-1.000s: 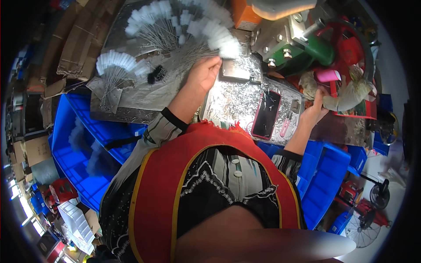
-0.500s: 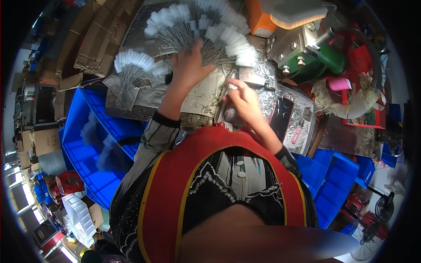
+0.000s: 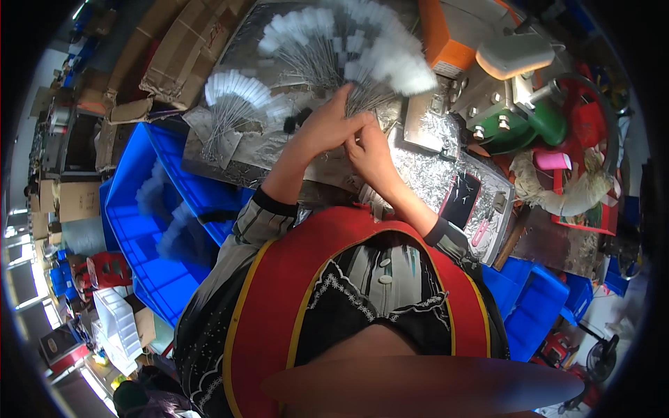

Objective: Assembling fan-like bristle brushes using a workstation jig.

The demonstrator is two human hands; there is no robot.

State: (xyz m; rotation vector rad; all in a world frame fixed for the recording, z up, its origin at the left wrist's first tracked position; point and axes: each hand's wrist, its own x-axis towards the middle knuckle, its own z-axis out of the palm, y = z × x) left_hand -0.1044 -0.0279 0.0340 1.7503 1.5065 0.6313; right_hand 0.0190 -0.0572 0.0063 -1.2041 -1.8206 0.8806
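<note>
In front of me, thin wire-stemmed brushes with white bristle heads lie fanned out. My left hand [image 3: 327, 127] is closed round the stems of one bunch of brushes [image 3: 396, 66], whose heads point away from me and look smeared by motion. Against its thumb side sits my right hand [image 3: 371, 152], fingers curled at the lower ends of the stems; what lies inside them is hidden. Another fan of brushes [image 3: 296, 45] rests just beyond the left hand. Farther left is a separate white-headed fan of brushes [image 3: 233, 101], and a small black tuft [image 3: 291, 125] lies beside my left wrist.
A metal block [image 3: 426, 125] and a tray [image 3: 503, 202] with a phone [image 3: 461, 198] and pink-handled tool [image 3: 481, 231] lie right, among scattered wire bits. Beyond stands a green machine [image 3: 498, 129]. Blue bins [image 3: 150, 244] flank me; cardboard [image 3: 185, 56] and an orange box [image 3: 453, 45] are farther off.
My left hand, spread over the stems before, has closed on a bunch of brushes. My right hand has come up from beside the metal block to meet it. The whole view has shifted slightly.
</note>
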